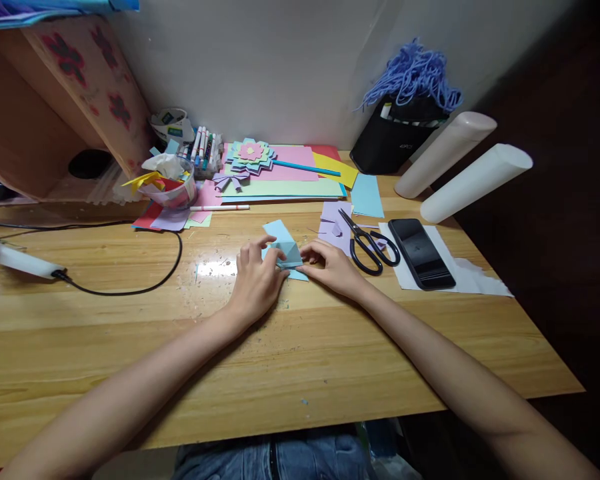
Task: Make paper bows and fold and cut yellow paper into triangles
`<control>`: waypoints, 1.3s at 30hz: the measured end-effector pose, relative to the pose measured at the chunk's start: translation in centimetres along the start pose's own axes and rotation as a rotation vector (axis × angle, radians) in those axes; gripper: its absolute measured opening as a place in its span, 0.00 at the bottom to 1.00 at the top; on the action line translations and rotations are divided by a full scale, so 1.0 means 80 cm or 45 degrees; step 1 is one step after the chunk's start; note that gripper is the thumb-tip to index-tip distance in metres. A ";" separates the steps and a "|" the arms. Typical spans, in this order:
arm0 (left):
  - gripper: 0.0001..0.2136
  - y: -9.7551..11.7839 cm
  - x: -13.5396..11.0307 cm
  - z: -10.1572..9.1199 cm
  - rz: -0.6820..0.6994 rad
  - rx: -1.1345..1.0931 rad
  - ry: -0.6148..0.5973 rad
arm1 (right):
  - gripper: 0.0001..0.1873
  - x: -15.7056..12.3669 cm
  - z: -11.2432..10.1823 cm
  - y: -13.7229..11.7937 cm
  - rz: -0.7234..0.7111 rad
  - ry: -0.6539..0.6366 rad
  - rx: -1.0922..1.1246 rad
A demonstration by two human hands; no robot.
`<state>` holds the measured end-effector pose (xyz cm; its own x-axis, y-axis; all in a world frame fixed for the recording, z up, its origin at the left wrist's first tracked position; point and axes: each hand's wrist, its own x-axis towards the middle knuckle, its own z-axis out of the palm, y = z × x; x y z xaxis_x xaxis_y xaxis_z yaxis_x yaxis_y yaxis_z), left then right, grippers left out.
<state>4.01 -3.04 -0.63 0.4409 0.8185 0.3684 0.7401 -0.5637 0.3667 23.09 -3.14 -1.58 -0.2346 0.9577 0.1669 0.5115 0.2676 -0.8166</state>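
Observation:
A piece of light blue paper (284, 244), partly folded, lies on the wooden table (260, 347) at its middle. My left hand (256, 279) rests on the table with its fingers curled and pinching the paper's left side. On the paper's right edge my right hand (333, 265) presses down, fingers bent together on the fold. One flap of the sheet sticks up between the two hands.
Black scissors (371, 245) and a black phone (421, 253) on white paper lie right of my hands. Purple scraps (333, 221), coloured sheets (290, 177), a paper flower (251, 155), markers (203, 147), a plastic scrap bowl (171, 187) and two white cylinders (461, 167) stand behind. A black cable (130, 288) curves at left.

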 end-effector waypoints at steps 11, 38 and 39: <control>0.12 0.000 0.000 0.002 0.005 -0.015 0.047 | 0.12 -0.002 0.006 0.000 0.128 0.003 0.432; 0.17 -0.006 0.002 0.007 -0.102 -0.087 0.069 | 0.10 -0.001 0.010 -0.018 0.059 0.015 -0.229; 0.17 -0.006 0.002 0.007 -0.103 -0.086 0.070 | 0.09 -0.001 0.010 -0.020 0.084 0.004 -0.223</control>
<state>4.02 -2.62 -1.23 0.3512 0.8553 0.3810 0.7352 -0.5039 0.4534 21.64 -3.76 -0.75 -0.1934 0.9740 0.1180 0.6620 0.2183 -0.7170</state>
